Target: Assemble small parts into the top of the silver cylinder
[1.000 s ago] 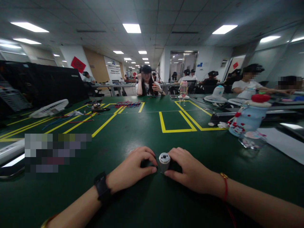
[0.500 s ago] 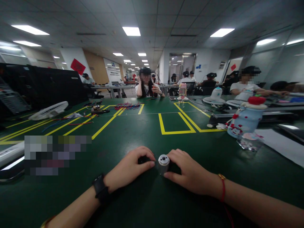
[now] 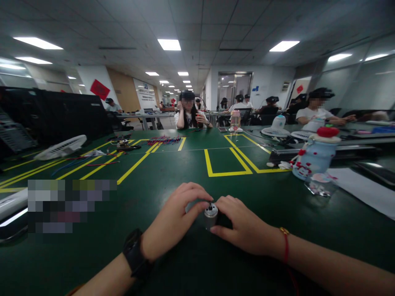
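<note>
A small silver metal cylinder (image 3: 211, 220), which looks like a small motor, stands upright on the green table, with dark holes in its round top. My right hand (image 3: 239, 222) grips it from the right, thumb at the near side and fingers behind. Over the cylinder's top, my left hand (image 3: 182, 213) is closed in a pinch, thumb and fingertips together at its upper left edge. A small dark bit shows at these fingertips, too small to name.
The green table (image 3: 148, 189) has yellow tape marks. Wires (image 3: 163, 140) lie at the far left, near a white fan (image 3: 61, 148). On the right stand a blue bottle (image 3: 316, 156) and white paper (image 3: 361, 189). A person (image 3: 191, 115) sits opposite.
My left hand has moved right and up, from beside the cylinder to its top, and its fingertips have closed there. My right hand keeps its grip on the cylinder.
</note>
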The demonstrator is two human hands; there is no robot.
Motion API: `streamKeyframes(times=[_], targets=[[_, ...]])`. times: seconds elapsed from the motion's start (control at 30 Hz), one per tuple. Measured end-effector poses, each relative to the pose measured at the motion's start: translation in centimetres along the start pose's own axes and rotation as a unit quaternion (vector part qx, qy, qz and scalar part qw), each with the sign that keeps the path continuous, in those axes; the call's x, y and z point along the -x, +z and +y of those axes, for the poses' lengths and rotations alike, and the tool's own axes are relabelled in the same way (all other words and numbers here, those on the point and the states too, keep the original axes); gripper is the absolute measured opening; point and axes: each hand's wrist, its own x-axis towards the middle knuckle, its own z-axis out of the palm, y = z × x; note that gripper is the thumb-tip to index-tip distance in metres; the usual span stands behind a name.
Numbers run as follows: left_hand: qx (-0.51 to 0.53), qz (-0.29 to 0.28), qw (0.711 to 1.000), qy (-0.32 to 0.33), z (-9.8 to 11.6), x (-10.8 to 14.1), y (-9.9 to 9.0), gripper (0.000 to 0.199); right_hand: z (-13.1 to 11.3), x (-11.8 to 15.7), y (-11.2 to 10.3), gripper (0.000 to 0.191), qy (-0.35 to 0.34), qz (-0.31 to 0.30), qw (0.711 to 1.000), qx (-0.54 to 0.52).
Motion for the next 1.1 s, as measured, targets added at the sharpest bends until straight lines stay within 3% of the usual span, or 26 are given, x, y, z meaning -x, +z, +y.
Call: streamKeyframes(times=[0.37,0.5,0.7,0.83,1.1], targets=[[0.042,-0.025,0.998,-0.039,0.1,0.0,0.1,0.017,-0.2,0.0,0.0,0.025,0.001,0.002,1.000,0.001],[0.114,-0.044,0.991,-0.059,0.0,0.1,0.0,0.020,-0.2,0.0,-0.1,0.027,0.001,0.001,1.000,-0.005],[0.214,-0.058,0.958,-0.180,-2.0,0.3,-0.5,0.043,-0.2,0.0,0.0,0.026,0.010,0.000,1.000,-0.003],[0.148,-0.056,0.968,-0.193,-3.9,0.6,-1.0,0.041,-0.3,0.0,-0.1,0.025,0.014,0.000,1.000,-0.004],[-0.023,-0.083,0.993,-0.081,-3.9,1.3,0.2,0.030,-0.5,0.0,-0.1,0.026,0.017,-0.003,1.000,-0.006]])
